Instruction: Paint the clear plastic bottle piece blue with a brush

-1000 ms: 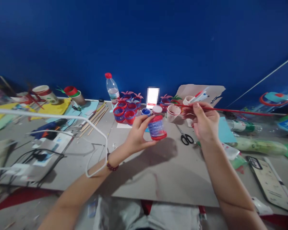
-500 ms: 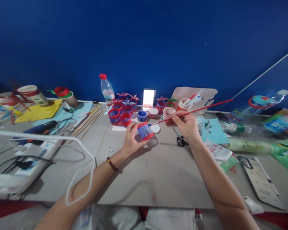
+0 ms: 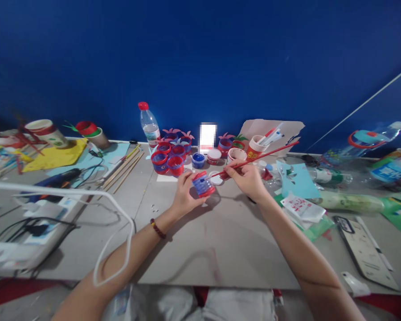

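- Left hand (image 3: 186, 196): fingers and thumb grip a small container (image 3: 203, 186) from its left side.
- Container: tilted, raised over the middle of the tabletop (image 3: 187, 254); red bands at both ends, patchy blue between.
- Right hand (image 3: 249, 180): thumb and fingers pinch a red paintbrush (image 3: 265, 154); the handle slants up toward the far right corner. The brush tip appears to touch the container's blue wall.
- White disc (image 3: 217, 179): lies just beyond the container.
- Paint pot (image 3: 198, 161), blue inside: stands nearer the far edge, beside a white-topped jar (image 3: 214, 156).
- Painted cups (image 3: 175, 166): grouped left of the pot, in front of a red-capped bottle (image 3: 149, 127) at the far edge.
- Wooden sticks (image 3: 123, 171): lie left of the cups.
- Power strip (image 3: 58, 227): sits toward the near left corner.
- Phone-shaped object (image 3: 367, 256): lies toward the near right corner.
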Available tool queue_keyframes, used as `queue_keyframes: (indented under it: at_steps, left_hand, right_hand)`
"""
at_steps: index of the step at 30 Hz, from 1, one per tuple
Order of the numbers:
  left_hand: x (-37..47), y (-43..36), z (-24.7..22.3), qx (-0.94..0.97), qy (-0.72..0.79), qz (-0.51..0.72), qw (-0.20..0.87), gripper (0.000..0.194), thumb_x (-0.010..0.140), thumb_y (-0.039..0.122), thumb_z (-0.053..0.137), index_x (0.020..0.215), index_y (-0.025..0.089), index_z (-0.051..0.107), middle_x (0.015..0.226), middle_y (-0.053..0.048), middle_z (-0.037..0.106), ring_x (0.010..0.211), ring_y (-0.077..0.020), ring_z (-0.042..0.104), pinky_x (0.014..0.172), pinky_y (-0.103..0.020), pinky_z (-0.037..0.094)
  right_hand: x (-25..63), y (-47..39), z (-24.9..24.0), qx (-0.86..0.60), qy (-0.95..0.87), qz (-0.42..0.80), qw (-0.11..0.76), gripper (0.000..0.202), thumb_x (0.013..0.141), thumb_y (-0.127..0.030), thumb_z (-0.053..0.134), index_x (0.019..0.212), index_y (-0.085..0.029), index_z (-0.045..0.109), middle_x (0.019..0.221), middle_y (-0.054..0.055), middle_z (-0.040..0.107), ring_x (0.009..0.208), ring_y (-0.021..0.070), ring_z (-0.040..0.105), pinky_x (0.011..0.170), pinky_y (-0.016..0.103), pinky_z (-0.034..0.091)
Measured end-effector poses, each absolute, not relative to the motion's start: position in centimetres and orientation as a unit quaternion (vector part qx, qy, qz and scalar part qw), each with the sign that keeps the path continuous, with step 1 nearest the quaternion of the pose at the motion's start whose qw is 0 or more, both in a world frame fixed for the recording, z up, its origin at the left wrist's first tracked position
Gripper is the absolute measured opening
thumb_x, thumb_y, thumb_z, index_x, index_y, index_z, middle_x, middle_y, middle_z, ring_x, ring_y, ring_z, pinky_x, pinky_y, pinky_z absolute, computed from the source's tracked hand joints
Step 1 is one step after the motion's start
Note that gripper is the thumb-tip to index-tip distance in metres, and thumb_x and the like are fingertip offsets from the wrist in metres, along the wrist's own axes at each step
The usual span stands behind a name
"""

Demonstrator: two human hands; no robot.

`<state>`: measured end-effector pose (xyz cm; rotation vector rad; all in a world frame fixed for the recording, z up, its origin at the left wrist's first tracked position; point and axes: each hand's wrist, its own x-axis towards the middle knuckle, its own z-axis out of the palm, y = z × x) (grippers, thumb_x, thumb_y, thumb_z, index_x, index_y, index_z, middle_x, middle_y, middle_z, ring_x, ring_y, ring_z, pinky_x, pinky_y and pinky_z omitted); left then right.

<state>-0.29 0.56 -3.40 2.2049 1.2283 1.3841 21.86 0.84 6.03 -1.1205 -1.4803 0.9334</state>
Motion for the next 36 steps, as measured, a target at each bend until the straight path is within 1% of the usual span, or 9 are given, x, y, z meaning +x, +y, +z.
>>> queue_keyframes:
  at_steps: [5, 10, 15, 18, 21, 26, 30, 36]
  left_hand:
    - [-0.3, 0.6, -3.3, 0.758, 0.414, 0.487, 0.133, 0.075, 0.066, 0.040, 0.086, 0.133, 0.026, 0.055, 0.124, -0.009, 0.050, 0.123, -0.0306, 0.053, 0.109, -0.052, 0.047]
    - [-0.4, 0.6, -3.2, 0.748, 0.421, 0.494, 0.138, 0.075, 0.067, 0.040, 0.086, 0.133, 0.026, 0.055, 0.123, -0.008, 0.051, 0.121, -0.0296, 0.054, 0.107, -0.050, 0.047]
    - [-0.4, 0.8, -3.3, 0.753, 0.407, 0.501, 0.130, 0.073, 0.068, 0.039, 0.085, 0.133, 0.026, 0.055, 0.125, -0.009, 0.050, 0.122, -0.0298, 0.053, 0.108, -0.051, 0.047]
    - [-0.4, 0.8, -3.4, 0.757, 0.406, 0.498, 0.121, 0.075, 0.067, 0.039, 0.087, 0.133, 0.026, 0.054, 0.126, -0.009, 0.050, 0.123, -0.0303, 0.052, 0.108, -0.050, 0.047]
    - [-0.4, 0.9, -3.6, 0.761, 0.398, 0.499, 0.114, 0.076, 0.067, 0.040, 0.087, 0.134, 0.027, 0.053, 0.125, -0.009, 0.050, 0.122, -0.0298, 0.053, 0.107, -0.049, 0.047]
    - [-0.4, 0.9, -3.7, 0.764, 0.380, 0.509, 0.113, 0.076, 0.068, 0.041, 0.086, 0.135, 0.029, 0.052, 0.124, -0.008, 0.051, 0.121, -0.0294, 0.053, 0.106, -0.049, 0.048]
    - [-0.4, 0.9, -3.7, 0.755, 0.385, 0.517, 0.116, 0.074, 0.068, 0.041, 0.086, 0.133, 0.027, 0.053, 0.123, -0.008, 0.051, 0.120, -0.0293, 0.054, 0.105, -0.049, 0.048]
    - [-0.4, 0.9, -3.4, 0.750, 0.394, 0.516, 0.128, 0.074, 0.068, 0.041, 0.086, 0.133, 0.026, 0.052, 0.122, -0.008, 0.051, 0.117, -0.0284, 0.054, 0.103, -0.048, 0.049]
  right_hand:
    - [21.6, 0.6, 6.4, -0.475, -0.639, 0.341, 0.500, 0.040, 0.080, -0.059, 0.070, 0.074, -0.020, 0.068, 0.070, 0.007, 0.075, 0.067, 0.0238, 0.075, 0.065, 0.035, 0.062]
    - [22.0, 0.7, 6.7, -0.492, -0.649, 0.289, 0.503, 0.037, 0.082, -0.056, 0.069, 0.072, -0.020, 0.068, 0.070, 0.006, 0.075, 0.065, 0.0225, 0.073, 0.063, 0.034, 0.060]
    - [22.8, 1.3, 6.2, -0.487, -0.635, 0.311, 0.512, 0.039, 0.083, -0.057, 0.069, 0.075, -0.019, 0.068, 0.069, 0.006, 0.074, 0.064, 0.0210, 0.073, 0.062, 0.032, 0.060]
    - [22.7, 1.3, 5.6, -0.474, -0.615, 0.350, 0.524, 0.038, 0.082, -0.056, 0.070, 0.079, -0.018, 0.067, 0.070, 0.006, 0.075, 0.065, 0.0211, 0.074, 0.063, 0.032, 0.061]
    - [22.1, 1.1, 5.2, -0.460, -0.616, 0.382, 0.512, 0.037, 0.082, -0.054, 0.071, 0.080, -0.018, 0.068, 0.071, 0.007, 0.075, 0.067, 0.0210, 0.074, 0.066, 0.032, 0.061]
    - [21.2, 0.7, 5.4, -0.474, -0.622, 0.361, 0.508, 0.042, 0.079, -0.059, 0.071, 0.077, -0.018, 0.069, 0.070, 0.007, 0.075, 0.065, 0.0221, 0.074, 0.064, 0.032, 0.061]
    - [21.5, 0.9, 5.8, -0.488, -0.623, 0.336, 0.510, 0.045, 0.078, -0.063, 0.070, 0.074, -0.018, 0.069, 0.068, 0.008, 0.075, 0.065, 0.0231, 0.074, 0.062, 0.033, 0.061]
    - [22.3, 1.5, 5.8, -0.502, -0.599, 0.340, 0.523, 0.048, 0.073, -0.066, 0.072, 0.074, -0.018, 0.067, 0.065, 0.007, 0.074, 0.062, 0.0225, 0.073, 0.058, 0.032, 0.061]
